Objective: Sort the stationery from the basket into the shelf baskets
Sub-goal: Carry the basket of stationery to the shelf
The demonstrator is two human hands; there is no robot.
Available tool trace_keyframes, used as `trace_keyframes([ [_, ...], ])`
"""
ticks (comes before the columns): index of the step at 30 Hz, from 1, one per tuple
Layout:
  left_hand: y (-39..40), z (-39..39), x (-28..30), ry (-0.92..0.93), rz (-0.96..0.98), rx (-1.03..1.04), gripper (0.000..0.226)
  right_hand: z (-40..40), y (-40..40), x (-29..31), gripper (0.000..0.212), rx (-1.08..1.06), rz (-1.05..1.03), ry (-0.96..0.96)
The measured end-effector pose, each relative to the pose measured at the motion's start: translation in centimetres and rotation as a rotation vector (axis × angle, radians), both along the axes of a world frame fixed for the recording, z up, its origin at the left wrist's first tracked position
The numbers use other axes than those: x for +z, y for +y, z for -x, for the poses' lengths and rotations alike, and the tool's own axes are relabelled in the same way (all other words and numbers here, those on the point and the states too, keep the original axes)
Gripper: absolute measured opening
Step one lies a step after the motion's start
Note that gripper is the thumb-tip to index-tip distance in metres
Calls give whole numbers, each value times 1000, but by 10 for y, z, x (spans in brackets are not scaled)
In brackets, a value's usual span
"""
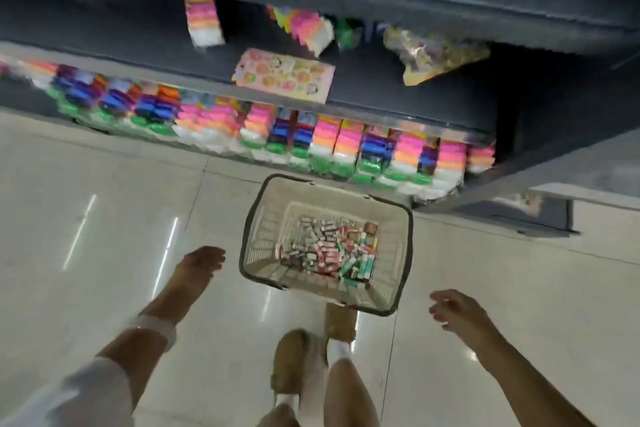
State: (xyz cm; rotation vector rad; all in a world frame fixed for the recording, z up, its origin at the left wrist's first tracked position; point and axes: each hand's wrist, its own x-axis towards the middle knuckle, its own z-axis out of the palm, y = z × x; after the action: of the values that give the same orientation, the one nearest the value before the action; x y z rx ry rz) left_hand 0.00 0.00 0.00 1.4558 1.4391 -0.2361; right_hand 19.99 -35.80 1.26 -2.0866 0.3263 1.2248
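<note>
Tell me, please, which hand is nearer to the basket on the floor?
Left. The left hand hovers just beside the basket's left rim; the right hand sits off its lower right corner.

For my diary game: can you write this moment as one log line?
left hand: open, empty | right hand: open, empty | basket: on floor, holds stationery

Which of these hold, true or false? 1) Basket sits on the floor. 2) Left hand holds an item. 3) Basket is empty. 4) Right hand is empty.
1) True: the basket stands on the tiled floor before the shelf.
2) False: the left hand holds nothing, fingers relaxed.
3) False: small stationery items fill its bottom.
4) True: the right hand is open, holding nothing.
</note>
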Motion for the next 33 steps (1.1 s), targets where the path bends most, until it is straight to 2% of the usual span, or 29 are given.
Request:
trace_keyframes([
  [2,11,-21,-59,23,-107,-85,28,-16,4,-57,20,-31,82,-26],
  [5,16,-37,-138,97,-169,-144,29,-37,6,-146,28,-88,124,-49],
  [8,34,-65,-203,206,-243,-163,48,-54,18,-223,42,-116,182,-97],
  [10,43,-69,-236,279,-274,-247,53,-59,22,-260,47,-125,206,-93],
  [13,52,-72,-269,343,-301,-340,38,-59,27,-301,31,-107,235,-101],
  [16,53,-70,-279,362,-365,-354,29,-51,32,-313,20,-157,288,-188],
  [19,50,-68,-266,360,-390,-411,31,-47,29,-299,25,-58,406,-273],
  [22,40,-61,-242,331,-412,-471,29,-38,22,-276,28,-34,436,-285],
  [30,-7,-57,-59,202,-436,-547,23,18,-64,-79,22,-167,356,-351],
  [33,-41,-65,7,159,-400,-581,23,44,-113,-10,13,-309,316,-366],
])
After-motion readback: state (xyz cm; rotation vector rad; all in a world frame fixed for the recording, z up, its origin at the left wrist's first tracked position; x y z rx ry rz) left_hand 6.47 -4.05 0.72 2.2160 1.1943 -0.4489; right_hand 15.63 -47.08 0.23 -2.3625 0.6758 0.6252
